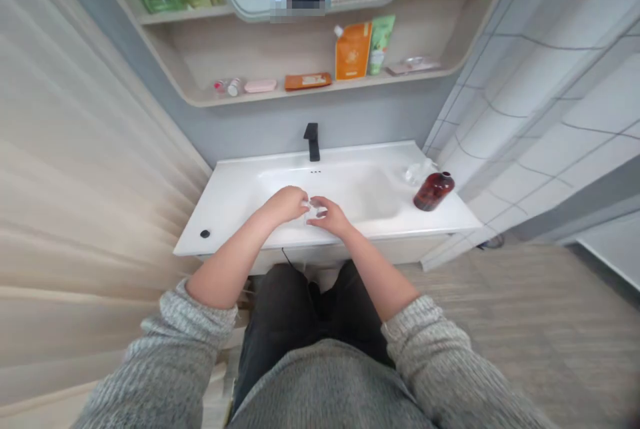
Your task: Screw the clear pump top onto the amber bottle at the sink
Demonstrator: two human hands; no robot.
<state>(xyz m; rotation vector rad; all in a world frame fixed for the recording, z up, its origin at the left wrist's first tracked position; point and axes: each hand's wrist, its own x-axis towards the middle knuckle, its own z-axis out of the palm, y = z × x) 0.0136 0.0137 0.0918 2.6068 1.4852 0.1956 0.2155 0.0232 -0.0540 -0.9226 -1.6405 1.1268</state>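
Holding a small transparent object [314, 211] between the left hand [285, 206] and the right hand [330, 216], over the front part of a white washbasin [345, 179].
Both hands are curled and not released, and their fingers close around the object, which is too small to tell its exact shape. At 12 o'clock from the hands stands a black faucet [312, 141]. At 2 o'clock, a brown bottle [434, 190] lies on its side on the surface [225, 222], just beside a clear plastic item [419, 171]. Higher up, a wooden shelf [300, 92] carries an orange pouch [353, 50].
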